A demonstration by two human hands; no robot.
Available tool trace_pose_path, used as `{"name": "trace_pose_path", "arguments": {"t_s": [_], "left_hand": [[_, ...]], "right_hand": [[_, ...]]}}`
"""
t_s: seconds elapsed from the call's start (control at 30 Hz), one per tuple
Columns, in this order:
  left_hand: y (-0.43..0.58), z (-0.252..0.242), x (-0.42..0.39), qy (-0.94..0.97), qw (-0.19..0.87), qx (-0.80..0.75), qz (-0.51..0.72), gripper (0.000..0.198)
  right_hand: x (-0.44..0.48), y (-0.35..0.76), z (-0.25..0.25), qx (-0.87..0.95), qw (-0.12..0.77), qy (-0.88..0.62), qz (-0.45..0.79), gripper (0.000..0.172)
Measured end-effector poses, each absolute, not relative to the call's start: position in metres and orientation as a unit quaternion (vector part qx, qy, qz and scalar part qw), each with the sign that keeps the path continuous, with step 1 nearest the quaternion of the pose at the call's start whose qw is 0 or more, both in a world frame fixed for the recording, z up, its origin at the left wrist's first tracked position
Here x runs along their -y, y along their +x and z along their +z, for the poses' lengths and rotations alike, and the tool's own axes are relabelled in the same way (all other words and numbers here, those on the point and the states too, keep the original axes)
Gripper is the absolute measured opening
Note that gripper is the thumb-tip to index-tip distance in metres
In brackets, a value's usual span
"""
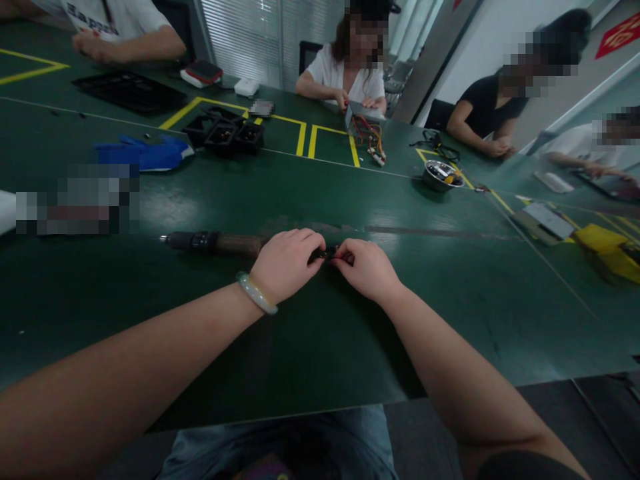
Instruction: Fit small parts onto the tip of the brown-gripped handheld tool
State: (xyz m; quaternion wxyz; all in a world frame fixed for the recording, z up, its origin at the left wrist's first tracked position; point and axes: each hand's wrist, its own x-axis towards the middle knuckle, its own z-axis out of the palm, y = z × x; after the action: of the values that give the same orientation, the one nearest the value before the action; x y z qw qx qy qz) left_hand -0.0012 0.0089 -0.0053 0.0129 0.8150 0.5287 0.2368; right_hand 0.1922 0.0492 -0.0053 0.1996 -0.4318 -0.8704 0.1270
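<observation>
Left grip (285, 263), right grip (365, 267) pinching one small black piece (327, 253); one screwdriver (215, 242) touching left grip.

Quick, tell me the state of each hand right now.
Left hand: closed, pinching one end of a small black part.
Right hand: closed, pinching the other end of it.

Pretty plain: pale green glassy bangle (256, 293) right behind the left hand (285, 263), arms bare past the bangle, blue jeans (280, 437) below it.
</observation>
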Motion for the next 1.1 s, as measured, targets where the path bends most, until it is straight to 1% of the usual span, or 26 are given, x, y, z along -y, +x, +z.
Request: {"name": "trace_pose_path", "arguments": {"t_s": [0.33, 0.63, 0.8, 0.93, 1.1], "left_hand": [[-0.003, -0.005, -0.009, 0.825, 0.013, -0.515, 0.233, 0.01], [-0.004, -0.004, -0.009, 0.83, 0.007, -0.511, 0.224, 0.01], [-0.004, -0.003, -0.009, 0.833, 0.01, -0.506, 0.225, 0.012], [-0.003, -0.003, -0.009, 0.834, 0.01, -0.503, 0.228, 0.012], [-0.003, -0.003, -0.01, 0.831, 0.016, -0.507, 0.228, 0.01]], "right_hand": [[-0.048, 0.194, 0.0, 0.885, 0.189, -0.41, 0.115, 0.009], [-0.048, 0.195, 0.006, 0.92, 0.16, -0.358, 0.032, 0.007], [-0.046, 0.194, 0.004, 0.901, 0.176, -0.391, 0.072, 0.011], [-0.046, 0.193, 0.0, 0.876, 0.2, -0.425, 0.105, 0.01], [-0.048, 0.194, -0.002, 0.871, 0.209, -0.429, 0.114, 0.01]]}}
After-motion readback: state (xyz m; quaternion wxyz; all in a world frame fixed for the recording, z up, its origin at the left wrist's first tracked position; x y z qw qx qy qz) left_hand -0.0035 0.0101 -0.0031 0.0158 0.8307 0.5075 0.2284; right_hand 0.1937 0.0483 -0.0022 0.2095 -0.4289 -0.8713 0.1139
